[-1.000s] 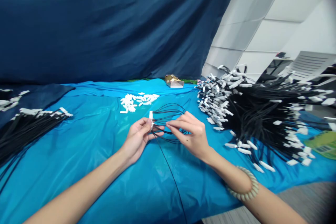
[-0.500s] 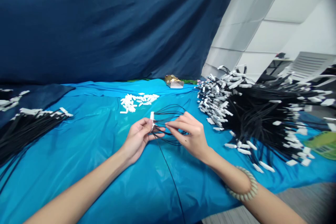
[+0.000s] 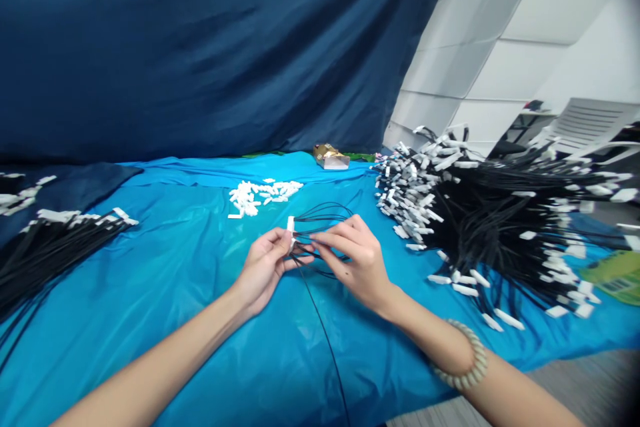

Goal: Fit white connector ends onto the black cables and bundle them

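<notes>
Between thumb and fingers, my left hand [image 3: 267, 265] pinches a long white connector [image 3: 291, 224] standing on end. Several thin black wires [image 3: 325, 208] leave its right side and loop toward my other hand. My right hand [image 3: 356, 257] is closed, thumb and index fingertip together on one of these wires close to the connector. One single wire hangs from the connector toward the front edge of the table. Beyond my hands lies a loose pile of small white connectors [image 3: 245, 197].
At right sits a big heap of black cables [image 3: 480, 213] with white ends. Another cable bundle [image 3: 60, 247] lies at left. A small open box [image 3: 331, 157] stands at the back, on the blue cloth [image 3: 200, 340]. A green and yellow packet [image 3: 615, 277] is at far right.
My right hand has shifted slightly left, its fingertips closer to the white connector. My left hand keeps its hold on the connector, nearly still.
</notes>
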Available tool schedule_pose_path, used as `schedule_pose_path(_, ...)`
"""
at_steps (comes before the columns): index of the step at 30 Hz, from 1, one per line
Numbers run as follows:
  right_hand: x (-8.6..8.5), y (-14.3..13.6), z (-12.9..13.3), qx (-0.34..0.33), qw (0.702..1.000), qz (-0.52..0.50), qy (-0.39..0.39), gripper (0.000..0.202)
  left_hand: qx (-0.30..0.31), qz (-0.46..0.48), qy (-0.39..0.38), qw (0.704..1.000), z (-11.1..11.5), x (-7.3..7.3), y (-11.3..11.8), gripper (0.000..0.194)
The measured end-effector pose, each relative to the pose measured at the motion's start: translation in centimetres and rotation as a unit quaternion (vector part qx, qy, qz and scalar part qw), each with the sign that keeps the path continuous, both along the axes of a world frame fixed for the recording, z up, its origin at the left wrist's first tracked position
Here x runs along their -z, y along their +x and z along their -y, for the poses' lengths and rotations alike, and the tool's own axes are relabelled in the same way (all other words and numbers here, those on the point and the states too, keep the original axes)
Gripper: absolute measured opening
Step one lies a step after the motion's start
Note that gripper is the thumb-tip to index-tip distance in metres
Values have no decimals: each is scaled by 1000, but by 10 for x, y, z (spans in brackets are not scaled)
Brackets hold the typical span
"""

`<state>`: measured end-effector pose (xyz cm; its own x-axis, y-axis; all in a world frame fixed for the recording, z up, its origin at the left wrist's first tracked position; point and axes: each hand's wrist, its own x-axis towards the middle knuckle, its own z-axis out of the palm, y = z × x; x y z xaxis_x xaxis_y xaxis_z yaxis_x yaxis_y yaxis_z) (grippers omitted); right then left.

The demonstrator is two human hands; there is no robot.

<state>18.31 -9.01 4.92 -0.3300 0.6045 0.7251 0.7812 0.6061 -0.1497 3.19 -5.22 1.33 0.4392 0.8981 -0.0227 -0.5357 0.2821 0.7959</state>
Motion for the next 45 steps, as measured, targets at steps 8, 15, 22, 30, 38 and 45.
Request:
schedule_pose_path(8, -3, -2, 1, -197, 965, 163, -53, 16, -72, -3, -25, 997, -14, -1, -8, 9)
schedule_pose_path(15, -15, 5, -3, -141, 876, -413, -206, 16, -60, -36, -23, 997, -11, -1, -6, 12)
schedule_pose_path(22, -26, 17, -7, -31, 882, -462, -88, 21, -35, -52, -9, 998, -9, 2, -4, 17)
schedule_pose_path(30, -11, -3, 3, -27, 985, -135, -100, 10, -22, -20, 0, 1000, -5, 1, -3, 14)
schedule_pose_path(38, -12, -2, 2, -20, 986, -124, -110, 12, -19, -17, 12, 1000, -4, -1, -4, 15)
schedule_pose_path(45, -10, -2, 1, -10, 986, -117, -118, 13, -22, -12, 16, 1000, -3, -3, -3, 15)
